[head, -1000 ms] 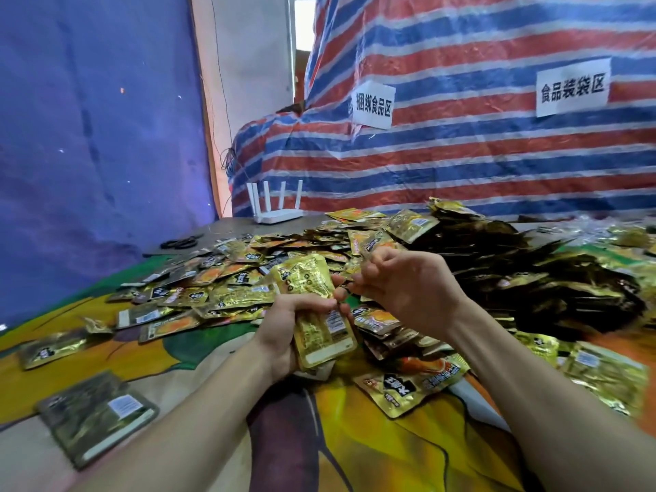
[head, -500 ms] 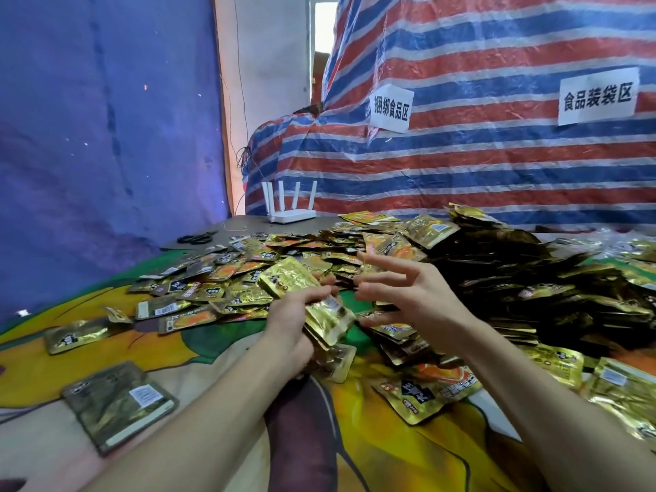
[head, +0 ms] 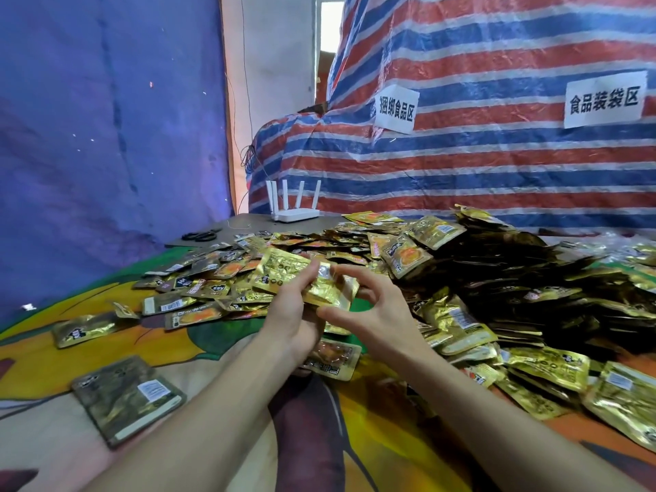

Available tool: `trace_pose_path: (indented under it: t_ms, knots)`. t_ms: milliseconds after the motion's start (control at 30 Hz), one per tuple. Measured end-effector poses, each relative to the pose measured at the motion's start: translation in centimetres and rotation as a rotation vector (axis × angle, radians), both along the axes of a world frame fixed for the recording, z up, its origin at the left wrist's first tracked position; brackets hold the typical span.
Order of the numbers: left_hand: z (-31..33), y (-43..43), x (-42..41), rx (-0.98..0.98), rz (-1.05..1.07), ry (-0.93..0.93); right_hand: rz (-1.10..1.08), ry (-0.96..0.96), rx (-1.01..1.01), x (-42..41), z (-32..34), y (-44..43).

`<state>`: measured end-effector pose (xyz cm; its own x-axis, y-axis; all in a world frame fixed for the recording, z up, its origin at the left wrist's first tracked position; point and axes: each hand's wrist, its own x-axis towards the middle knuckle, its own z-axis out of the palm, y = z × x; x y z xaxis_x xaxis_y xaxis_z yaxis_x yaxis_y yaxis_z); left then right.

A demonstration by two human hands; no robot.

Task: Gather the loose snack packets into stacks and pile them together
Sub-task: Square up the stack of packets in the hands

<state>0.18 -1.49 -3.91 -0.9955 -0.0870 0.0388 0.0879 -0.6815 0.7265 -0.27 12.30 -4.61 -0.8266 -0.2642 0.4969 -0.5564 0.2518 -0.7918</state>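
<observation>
The left hand (head: 294, 316) grips a small stack of gold snack packets (head: 284, 273) while the right hand (head: 378, 314) pinches its near end between thumb and curled fingers, above the table (head: 390, 438), with a heap of loose packets (head: 497, 278) spreading beyond and right of both hands.

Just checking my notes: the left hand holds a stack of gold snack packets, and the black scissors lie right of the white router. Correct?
Not quite. The head view shows the black scissors lying left of the white router, not right. The left hand does hold the stack of gold snack packets.
</observation>
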Motion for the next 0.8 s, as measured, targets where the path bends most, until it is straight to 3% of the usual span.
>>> trace_pose_path:
  t_ms: [333,700,800]
  knots:
    - [-0.7,1.4,0.4,-0.082,-0.074,0.01,-0.018,0.109,-0.059,-0.1,-0.3,0.0]
    - [-0.9,0.8,-0.4,0.016,-0.104,-0.052,0.059,0.032,0.024,0.2,-0.4,-0.1]
    - [-1.0,0.7,-0.5,0.004,-0.107,-0.053,-0.006,0.055,-0.071,0.3,-0.1,-0.5]
